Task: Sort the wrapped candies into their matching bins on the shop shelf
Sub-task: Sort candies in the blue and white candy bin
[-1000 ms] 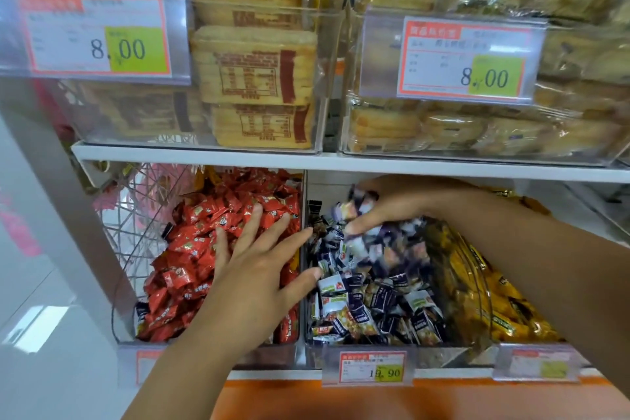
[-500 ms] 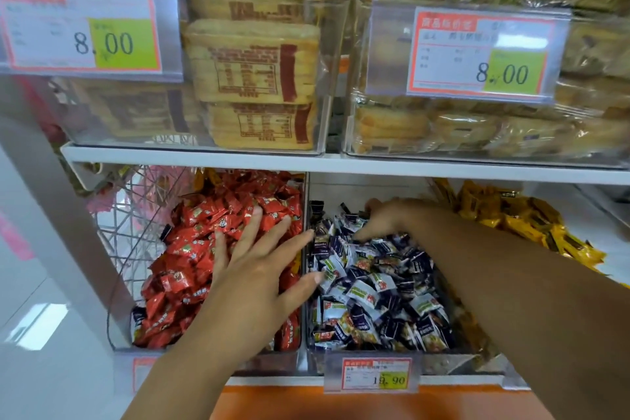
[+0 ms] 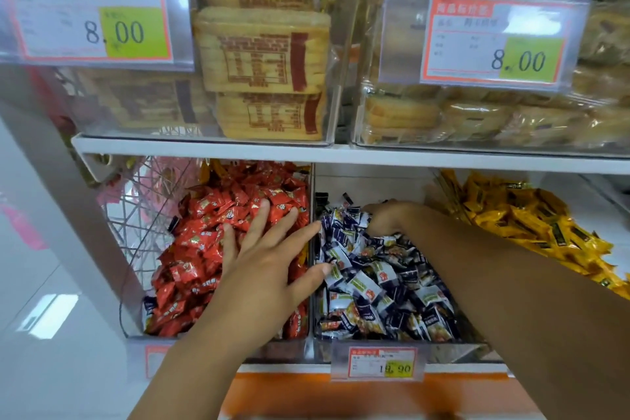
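Observation:
Three clear bins stand on the lower shelf. The left bin holds red candies (image 3: 204, 249), the middle one blue-and-white candies (image 3: 381, 290), the right one yellow candies (image 3: 528, 222). A blue-wrapped candy (image 3: 149, 309) lies at the front left corner of the red bin. My left hand (image 3: 266, 262) rests flat on the red pile with fingers spread, its thumb reaching over the divider to the blue pile. My right hand (image 3: 385, 218) is at the back of the middle bin, knuckles up, fingertips buried in the candies and hidden.
The upper shelf edge (image 3: 341, 153) hangs low over the bins and carries clear boxes of wrapped cakes (image 3: 262, 51) with 8.00 tags. An 18.90 price tag (image 3: 381, 363) hangs on the middle bin's front. A wire basket (image 3: 143, 215) stands left of the red bin.
My right hand has dropped from above the blue-and-white pile and pushed back into its far end. My left hand has stayed on the red candies.

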Available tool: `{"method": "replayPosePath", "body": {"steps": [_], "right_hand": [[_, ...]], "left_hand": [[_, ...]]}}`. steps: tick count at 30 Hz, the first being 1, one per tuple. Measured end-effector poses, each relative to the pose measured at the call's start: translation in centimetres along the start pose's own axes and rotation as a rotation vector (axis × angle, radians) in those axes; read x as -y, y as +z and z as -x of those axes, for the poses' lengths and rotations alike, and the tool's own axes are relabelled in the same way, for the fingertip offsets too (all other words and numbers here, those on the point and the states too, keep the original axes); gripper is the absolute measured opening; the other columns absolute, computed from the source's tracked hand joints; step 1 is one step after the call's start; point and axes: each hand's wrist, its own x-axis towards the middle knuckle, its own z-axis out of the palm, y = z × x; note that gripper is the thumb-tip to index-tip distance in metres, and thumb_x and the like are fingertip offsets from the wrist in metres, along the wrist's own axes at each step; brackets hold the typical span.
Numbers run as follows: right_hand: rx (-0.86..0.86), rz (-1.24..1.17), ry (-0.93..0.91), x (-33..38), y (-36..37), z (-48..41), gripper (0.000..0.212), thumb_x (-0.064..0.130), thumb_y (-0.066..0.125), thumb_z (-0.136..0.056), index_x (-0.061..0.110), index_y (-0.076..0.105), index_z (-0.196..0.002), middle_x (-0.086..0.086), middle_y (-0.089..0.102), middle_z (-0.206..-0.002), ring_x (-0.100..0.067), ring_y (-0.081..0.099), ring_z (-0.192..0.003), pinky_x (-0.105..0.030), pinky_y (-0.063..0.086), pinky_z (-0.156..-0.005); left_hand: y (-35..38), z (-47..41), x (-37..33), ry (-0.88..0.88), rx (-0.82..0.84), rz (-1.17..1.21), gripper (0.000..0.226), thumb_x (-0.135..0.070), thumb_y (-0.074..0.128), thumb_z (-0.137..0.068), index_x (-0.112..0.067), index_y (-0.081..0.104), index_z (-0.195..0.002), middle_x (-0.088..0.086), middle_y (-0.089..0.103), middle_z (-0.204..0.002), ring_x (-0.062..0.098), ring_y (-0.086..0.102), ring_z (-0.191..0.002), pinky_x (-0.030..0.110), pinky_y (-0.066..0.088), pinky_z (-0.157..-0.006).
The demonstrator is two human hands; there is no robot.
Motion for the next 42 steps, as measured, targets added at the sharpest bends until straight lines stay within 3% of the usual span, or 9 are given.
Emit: {"method": "replayPosePath", "body": {"steps": [10,13,15,18,21,24,27,31,42], "right_hand": [[-0.196,-0.493,-0.056,-2.0,-1.4,2.0,0.072,0.015,0.073,-0.079,0.013,0.039,-0.143,-0.008,0.047,-0.138,-0.028,0.050,-0.117,-0.028,0.043,-0.081],[-0.194,-0.650,-0.099,-3.0,-4.0,3.4,0.007,0.014,0.064,-0.086,0.011,0.058,-0.086,-0.008,0.056,-0.087,-0.017,0.050,-0.072,-0.020,0.043,-0.063],[-0.117,-0.718,-0.152,-2.7,-5.4,4.5,0.034,0.014,0.055,-0.092,0.014,0.049,-0.059,-0.005,0.046,-0.058,-0.013,0.042,-0.049,-0.017,0.049,-0.059],[0.030,-0.648,-0.202,-1.9,-5.7,5.7,0.022,0.038,0.061,-0.090,0.021,0.063,-0.103,-0.004,0.065,-0.112,-0.016,0.063,-0.093,-0.031,0.052,-0.087],[0.092,-0.604,-0.302,-1.4,-5.4,7.5,0.067,0.053,0.054,-0.087,0.029,0.031,-0.146,-0.002,0.033,-0.152,-0.023,0.040,-0.130,-0.033,0.042,-0.097],[0.171,-0.575,-0.328,-2.0,-5.4,9.1,0.071,0.055,0.056,-0.085,0.032,0.030,-0.146,-0.002,0.034,-0.151,-0.026,0.046,-0.124,-0.038,0.054,-0.084],[0.207,-0.156,-0.329,-2.2,-3.3,9.5,0.065,0.044,0.066,-0.085,0.038,0.036,-0.141,0.001,0.028,-0.154,-0.022,0.038,-0.133,-0.047,0.040,-0.105],[0.218,0.126,-0.300,-0.7,2.1,8.4,0.108,0.044,0.077,-0.074,0.041,0.000,-0.150,0.001,-0.006,-0.160,-0.030,0.011,-0.145,-0.046,0.030,-0.112],[-0.221,0.000,-0.267,-3.8,-2.9,6.9,0.068,0.034,0.075,-0.080,0.028,0.042,-0.139,-0.004,0.043,-0.144,-0.023,0.050,-0.120,-0.028,0.042,-0.092]], "left_hand": [[-0.6,-0.1,-0.9,-0.028,0.030,0.044,0.065,-0.074,0.026,-0.078,-0.057,0.019,-0.140,-0.027,-0.003,-0.154,-0.003,-0.036,-0.134,0.045,-0.025,-0.112],[-0.5,-0.1,-1.0,-0.031,0.036,0.042,0.063,-0.073,0.027,-0.081,-0.056,0.018,-0.141,-0.027,-0.003,-0.155,-0.001,-0.035,-0.135,0.045,-0.025,-0.112],[-0.6,0.0,-1.0,-0.031,0.034,0.046,0.061,-0.075,0.030,-0.084,-0.056,0.019,-0.141,-0.026,-0.002,-0.155,-0.001,-0.035,-0.135,0.045,-0.025,-0.111],[-0.7,0.0,-1.1,-0.034,0.022,0.059,0.056,-0.063,0.040,-0.089,-0.055,0.021,-0.141,-0.024,0.000,-0.156,0.000,-0.033,-0.137,0.046,-0.024,-0.112],[-0.7,-0.1,-1.2,-0.033,0.020,0.074,0.055,-0.061,0.043,-0.089,-0.056,0.022,-0.140,-0.024,0.000,-0.156,0.001,-0.031,-0.138,0.047,-0.022,-0.113],[-0.7,0.0,-1.1,-0.029,0.012,0.074,0.056,-0.062,0.043,-0.088,-0.056,0.024,-0.140,-0.024,0.001,-0.156,0.001,-0.031,-0.138,0.046,-0.022,-0.113],[-0.7,-0.1,-1.1,-0.025,0.004,0.077,0.056,-0.061,0.044,-0.088,-0.055,0.025,-0.140,-0.024,0.000,-0.156,0.001,-0.031,-0.138,0.046,-0.022,-0.113],[-0.7,-0.2,-1.1,-0.025,0.010,0.065,0.055,-0.059,0.044,-0.090,-0.055,0.023,-0.141,-0.025,-0.002,-0.156,0.001,-0.032,-0.138,0.047,-0.023,-0.113],[-0.6,-0.3,-0.9,-0.019,-0.011,0.079,0.053,-0.056,0.049,-0.089,-0.057,0.026,-0.138,-0.027,0.001,-0.155,-0.001,-0.029,-0.138,0.044,-0.023,-0.113]]}}
